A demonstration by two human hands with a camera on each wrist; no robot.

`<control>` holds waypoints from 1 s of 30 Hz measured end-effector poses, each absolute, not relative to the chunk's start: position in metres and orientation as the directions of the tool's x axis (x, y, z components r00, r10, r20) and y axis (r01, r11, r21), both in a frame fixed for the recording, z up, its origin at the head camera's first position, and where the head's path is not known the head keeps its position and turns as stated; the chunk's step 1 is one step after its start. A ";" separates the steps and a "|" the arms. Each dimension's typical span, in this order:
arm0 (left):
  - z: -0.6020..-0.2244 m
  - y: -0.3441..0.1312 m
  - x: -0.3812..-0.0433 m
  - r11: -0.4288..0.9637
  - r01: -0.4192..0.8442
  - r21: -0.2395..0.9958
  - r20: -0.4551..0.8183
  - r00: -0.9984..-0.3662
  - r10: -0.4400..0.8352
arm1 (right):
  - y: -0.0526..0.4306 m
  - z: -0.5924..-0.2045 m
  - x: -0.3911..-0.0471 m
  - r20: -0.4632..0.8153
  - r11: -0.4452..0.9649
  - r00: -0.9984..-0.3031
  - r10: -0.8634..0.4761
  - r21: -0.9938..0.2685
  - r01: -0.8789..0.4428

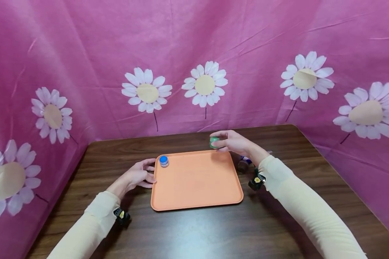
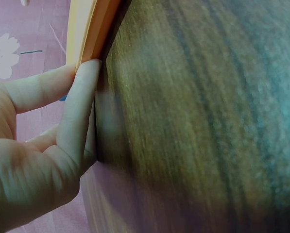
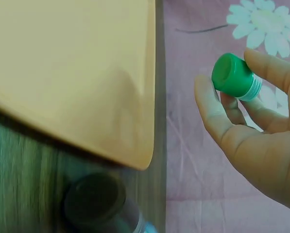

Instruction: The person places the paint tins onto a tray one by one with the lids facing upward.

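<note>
An orange rectangular tray (image 1: 197, 180) lies on the table, with a small blue-capped jar (image 1: 164, 161) standing in its far left corner. My left hand (image 1: 137, 175) is at the tray's left side. Its thumb and a finger meet at the rim (image 2: 97, 34) in the left wrist view. Near the tray's far right corner, my right hand (image 1: 235, 143) holds a small jar with a green lid (image 3: 232, 75) between thumb and fingers. The jar is tipped in the right wrist view, its lid facing left and its clear body toward the palm.
Beyond the tray's right edge, partly hidden by my right wrist, are dark-lidded small containers (image 1: 243, 165), one showing a dark lid (image 3: 96, 199) up close. The brown wooden table (image 1: 194, 230) ends at a pink curtain (image 1: 181, 36) with daisies.
</note>
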State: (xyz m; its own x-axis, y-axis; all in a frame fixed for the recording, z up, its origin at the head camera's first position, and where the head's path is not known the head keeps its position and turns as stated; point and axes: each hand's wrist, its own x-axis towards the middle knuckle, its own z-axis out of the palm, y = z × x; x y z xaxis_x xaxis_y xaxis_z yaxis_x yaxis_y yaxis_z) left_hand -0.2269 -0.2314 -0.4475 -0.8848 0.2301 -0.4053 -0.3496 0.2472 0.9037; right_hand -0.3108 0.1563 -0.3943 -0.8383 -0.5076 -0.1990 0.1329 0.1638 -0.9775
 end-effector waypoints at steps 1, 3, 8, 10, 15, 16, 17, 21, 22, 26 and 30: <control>-0.448 -0.232 -0.227 0.244 -0.352 0.904 -0.406 -0.885 0.227 | 0.154 -0.394 -0.310 -0.198 0.168 -0.835 -0.513 -0.977 0.128; -0.449 -0.232 -0.226 0.239 -0.354 0.904 -0.406 -0.886 0.225 | 0.149 -0.393 -0.306 -0.196 0.186 -0.825 -0.531 -0.976 0.112; -0.454 -0.233 -0.223 0.228 -0.356 0.906 -0.406 -0.883 0.234 | 0.138 -0.393 -0.297 -0.213 0.216 -0.797 -0.565 -0.971 0.106; -0.455 -0.234 -0.222 0.227 -0.354 0.908 -0.403 -0.884 0.236 | 0.135 -0.394 -0.294 -0.209 0.215 -0.792 -0.574 -0.971 0.101; -0.454 -0.234 -0.224 0.230 -0.357 0.906 -0.406 -0.885 0.227 | 0.126 -0.397 -0.288 -0.190 0.180 -0.774 -0.604 -0.979 0.100; -0.454 -0.234 -0.225 0.234 -0.357 0.904 -0.408 -0.884 0.229 | 0.125 -0.397 -0.286 -0.192 0.179 -0.768 -0.611 -0.979 0.103; -0.454 -0.233 -0.225 0.236 -0.359 0.903 -0.411 -0.882 0.231 | 0.123 -0.397 -0.285 -0.194 0.178 -0.763 -0.617 -0.978 0.105; -0.454 -0.231 -0.227 0.241 -0.357 0.902 -0.413 -0.877 0.245 | 0.120 -0.397 -0.281 -0.190 0.191 -0.751 -0.633 -0.978 0.087; -0.453 -0.231 -0.227 0.244 -0.352 0.904 -0.409 -0.877 0.252 | 0.119 -0.396 -0.281 -0.185 0.187 -0.751 -0.634 -0.979 0.083; -0.452 -0.230 -0.229 0.240 -0.350 0.906 -0.405 -0.880 0.247 | 0.112 -0.390 -0.279 -0.151 0.169 -0.744 -0.651 -0.984 0.052; -0.451 -0.230 -0.231 0.244 -0.356 0.902 -0.412 -0.880 0.238 | 0.103 -0.387 -0.276 -0.158 0.214 -0.726 -0.669 -0.977 0.015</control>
